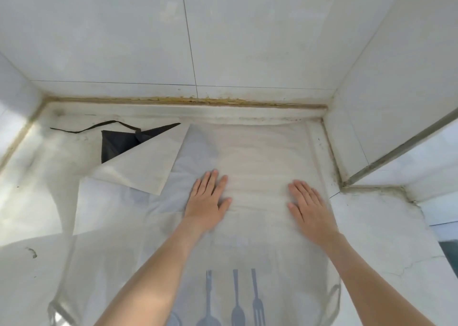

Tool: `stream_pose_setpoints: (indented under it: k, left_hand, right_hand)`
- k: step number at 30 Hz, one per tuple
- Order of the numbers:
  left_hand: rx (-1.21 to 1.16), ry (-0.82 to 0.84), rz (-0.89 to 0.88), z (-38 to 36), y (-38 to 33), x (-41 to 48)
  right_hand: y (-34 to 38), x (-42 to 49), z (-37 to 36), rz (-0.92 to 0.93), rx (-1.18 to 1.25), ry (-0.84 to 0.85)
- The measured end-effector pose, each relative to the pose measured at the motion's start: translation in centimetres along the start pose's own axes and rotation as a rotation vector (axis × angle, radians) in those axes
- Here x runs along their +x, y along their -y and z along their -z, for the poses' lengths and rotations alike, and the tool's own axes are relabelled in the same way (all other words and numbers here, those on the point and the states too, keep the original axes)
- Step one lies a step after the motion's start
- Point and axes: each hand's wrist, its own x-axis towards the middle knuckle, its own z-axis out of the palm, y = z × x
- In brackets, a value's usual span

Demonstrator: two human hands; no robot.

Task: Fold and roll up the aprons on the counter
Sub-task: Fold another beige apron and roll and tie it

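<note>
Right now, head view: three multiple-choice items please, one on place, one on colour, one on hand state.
1. Where is the black apron?
A. far left, edge under the white apron
B. right of both hands
C. held up in one hand

2. Colour of the cutlery print?
A. red
B. grey
C. green

3. The left hand and right hand are:
A. gripping a strap
B. flat on the white apron, fingers straight
C. clenched, touching nothing

Answers: 1 A, white flap covers its edge; 2 B, grey utensils; 3 B, both palms press flat.
</note>
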Motion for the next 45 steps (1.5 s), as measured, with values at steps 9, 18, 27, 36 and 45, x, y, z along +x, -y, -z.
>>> stream_pose_setpoints:
  k: [9, 18, 27, 36, 45]
  left_hand:
    - [0.023, -0.078, 0.029, -0.7, -1.5, -0.7]
    - [-0.230, -0.503, 0.195, 1.3, 3.3, -4.0]
    - [-0.405, -0.547, 1.003, 3.7, 15.5, -12.1]
    - [-0.717, -0.227, 0.741, 7.1, 18.9, -14.9]
    - [-0.863, 0.267, 0.311, 9.9, 12.1, -12.7]
  right_hand:
    - [1.2, -2.2, 0.4, -0.179, 0.012, -0.118]
    - [12.4, -0.3, -0.7, 0.172, 0.210, -0.144]
    - [28.8, 4.2, 0.6, -0.261, 1.386, 0.353]
    - [33.3, 6.9, 0.5, -0.660, 1.880, 0.460]
    - [26.8, 8.1, 4.1, -0.643, 1.852, 0.160]
